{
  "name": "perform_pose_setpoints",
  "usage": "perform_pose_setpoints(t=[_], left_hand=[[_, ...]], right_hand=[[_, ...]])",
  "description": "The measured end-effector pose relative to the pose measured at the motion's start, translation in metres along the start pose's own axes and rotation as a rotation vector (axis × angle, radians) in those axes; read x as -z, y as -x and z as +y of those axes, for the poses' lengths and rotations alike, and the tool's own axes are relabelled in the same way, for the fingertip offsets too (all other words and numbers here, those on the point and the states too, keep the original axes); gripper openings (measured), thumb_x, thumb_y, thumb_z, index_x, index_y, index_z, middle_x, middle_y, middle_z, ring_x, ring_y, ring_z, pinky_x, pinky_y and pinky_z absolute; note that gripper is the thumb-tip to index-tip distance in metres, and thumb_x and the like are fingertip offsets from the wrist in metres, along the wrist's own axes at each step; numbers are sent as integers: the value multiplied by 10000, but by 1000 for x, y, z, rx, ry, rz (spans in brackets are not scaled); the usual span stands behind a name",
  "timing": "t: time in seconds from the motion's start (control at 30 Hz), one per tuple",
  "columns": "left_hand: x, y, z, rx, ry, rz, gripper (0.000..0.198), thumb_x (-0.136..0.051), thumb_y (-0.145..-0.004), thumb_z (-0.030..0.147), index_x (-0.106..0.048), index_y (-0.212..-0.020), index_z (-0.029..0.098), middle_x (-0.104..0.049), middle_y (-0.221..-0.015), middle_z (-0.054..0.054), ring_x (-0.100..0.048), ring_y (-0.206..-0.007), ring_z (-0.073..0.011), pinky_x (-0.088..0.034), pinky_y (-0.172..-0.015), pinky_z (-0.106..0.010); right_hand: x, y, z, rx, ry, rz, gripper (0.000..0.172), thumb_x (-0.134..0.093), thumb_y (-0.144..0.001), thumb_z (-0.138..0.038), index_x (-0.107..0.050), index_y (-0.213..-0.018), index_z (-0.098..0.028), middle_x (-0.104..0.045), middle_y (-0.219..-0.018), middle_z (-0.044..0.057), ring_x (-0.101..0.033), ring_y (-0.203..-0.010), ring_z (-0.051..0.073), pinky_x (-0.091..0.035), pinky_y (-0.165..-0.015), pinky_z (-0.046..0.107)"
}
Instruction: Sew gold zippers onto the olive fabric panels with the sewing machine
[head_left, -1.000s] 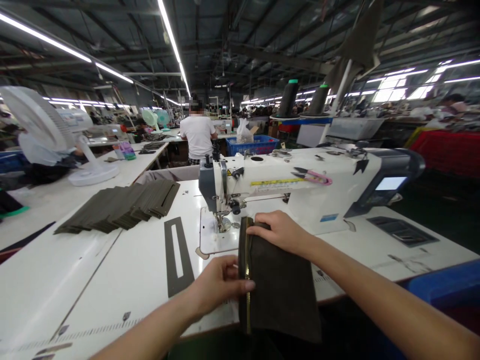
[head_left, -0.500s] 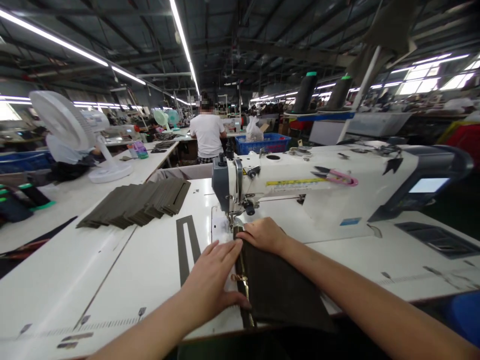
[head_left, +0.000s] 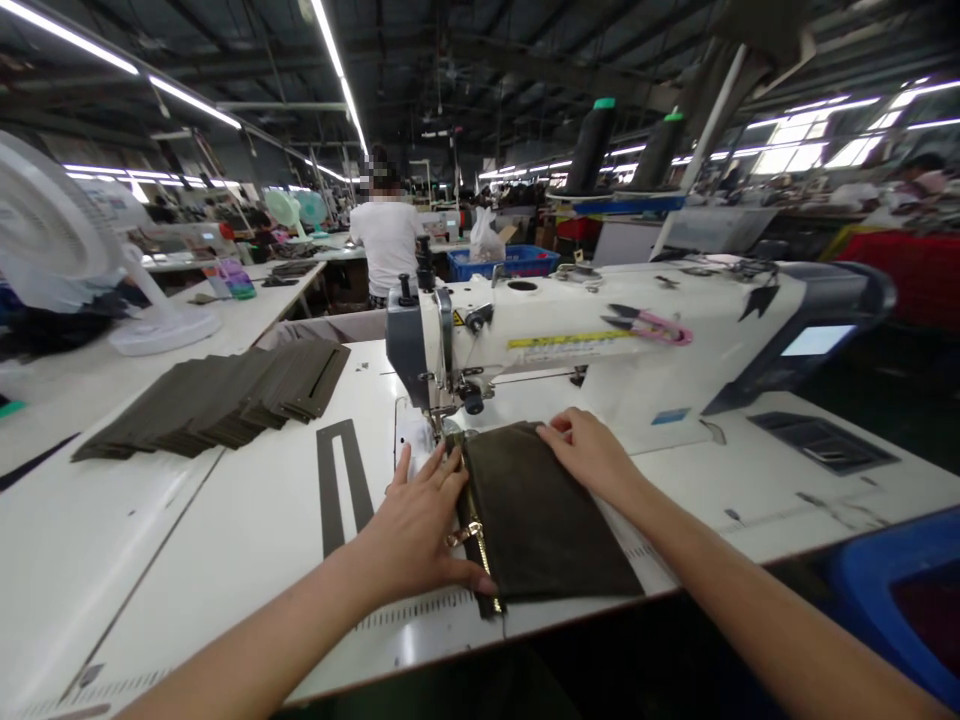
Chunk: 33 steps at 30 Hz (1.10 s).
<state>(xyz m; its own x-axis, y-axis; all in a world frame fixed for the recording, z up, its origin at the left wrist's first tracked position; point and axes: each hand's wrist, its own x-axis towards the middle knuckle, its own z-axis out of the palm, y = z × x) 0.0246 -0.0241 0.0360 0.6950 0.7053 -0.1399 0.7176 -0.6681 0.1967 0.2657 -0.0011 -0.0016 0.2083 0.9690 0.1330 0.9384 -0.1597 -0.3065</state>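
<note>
A dark olive fabric piece (head_left: 555, 520) lies flat on the machine table, its upper left corner by the needle of the white sewing machine (head_left: 630, 370). Along its left edge runs a gold zipper (head_left: 484, 550) with a metal pull. My left hand (head_left: 424, 530) rests on the zipper edge, fingers spread, thumb near the lower end. At the fabric's upper right corner, my right hand (head_left: 589, 450) pinches the edge between thumb and fingers. Left of the needle lies a flat dark frame-shaped piece (head_left: 330, 480) with a long slot.
Stacked dark pieces (head_left: 217, 395) lie at the left. Pink-handled snips (head_left: 652, 325) rest on the machine arm. Behind are a white fan (head_left: 142, 290), a blue crate (head_left: 510, 263) and a person in a white shirt (head_left: 386, 245). Thread cones (head_left: 591, 150) stand at the back.
My right hand has moved away from the needle to the fabric's upper right corner. The fabric now lies flatter and more open. The view has shifted right.
</note>
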Motion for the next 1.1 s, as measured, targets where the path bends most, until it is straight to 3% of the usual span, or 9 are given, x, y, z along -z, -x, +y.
perform_pose_setpoints(t=[0.07,0.23,0.37,0.5,0.63,0.7,0.77,0.9,1.1], left_hand=[[0,-2,0,24,4,-13,1157,-597,-511,747,-219,-1374,74,-152,-1447,-190,-52,-1344,-327,55,-1055,-566],[4,-6,-1,16,-29,-105,1212,-543,-527,772,-95,-1399,58,-50,-1450,-204,-5,-1341,-341,64,-1042,-575],[8,-10,1,14,-85,-141,1228,-546,-510,777,-127,-1394,34,-66,-1446,-217,-14,-1332,-374,85,-1041,-561],[9,-12,2,22,-106,-151,1258,-589,-473,763,-133,-1395,40,-78,-1445,-222,-36,-1311,-431,48,-1035,-583],[8,-12,1,-1,-88,-154,1251,-550,-482,790,-138,-1394,40,-65,-1443,-232,-40,-1305,-450,5,-1017,-619],[6,-12,1,0,-98,-168,1253,-557,-489,780,-127,-1393,26,-53,-1444,-232,-27,-1305,-449,6,-1022,-610],[5,-11,0,3,-107,-163,1240,-561,-504,765,-119,-1392,21,-55,-1448,-226,-23,-1306,-449,8,-1025,-603],[3,-11,-2,-5,-95,-135,1220,-543,-519,764,-109,-1396,35,-65,-1456,-213,-24,-1305,-450,6,-1021,-606],[3,-4,-1,-33,-72,-62,1210,-640,-468,727,-207,-1375,53,-162,-1441,-232,-99,-1309,-434,0,-1031,-594]], right_hand=[[-1,-3,-4,-30,13,3,325,-477,-848,-392,-561,-961,-99,-628,-903,123,-588,-833,206,-396,-660,262],[4,-8,-8,1,28,-59,253,-567,-792,-399,-563,-690,-168,-633,-697,32,-591,-655,158,-360,-535,224],[1,-3,-5,1,121,27,268,-364,-914,-350,-556,-870,-169,-648,-747,66,-605,-698,188,-354,-551,245],[-1,1,-10,50,232,54,256,-343,-916,-266,-539,-1003,-127,-648,-740,125,-608,-699,249,-382,-594,303],[2,25,-29,187,265,159,353,-367,-886,-212,-471,-1170,-30,-554,-1114,252,-496,-1054,348,-373,-833,454],[-2,46,-35,440,212,217,511,-400,-877,-314,-359,-1296,-25,-395,-1325,227,-320,-1241,335,-274,-979,488],[-11,66,-35,662,145,117,590,-367,-875,-413,-317,-1339,-53,-321,-1395,173,-220,-1308,287,-207,-1042,482],[-24,78,-29,610,121,-17,583,-321,-891,-406,-309,-1353,-50,-268,-1422,158,-180,-1329,242,-173,-1072,470],[-23,64,-47,671,71,-17,499,-278,-907,-278,-320,-1350,-51,-270,-1420,137,-167,-1332,215,-168,-1081,465]])
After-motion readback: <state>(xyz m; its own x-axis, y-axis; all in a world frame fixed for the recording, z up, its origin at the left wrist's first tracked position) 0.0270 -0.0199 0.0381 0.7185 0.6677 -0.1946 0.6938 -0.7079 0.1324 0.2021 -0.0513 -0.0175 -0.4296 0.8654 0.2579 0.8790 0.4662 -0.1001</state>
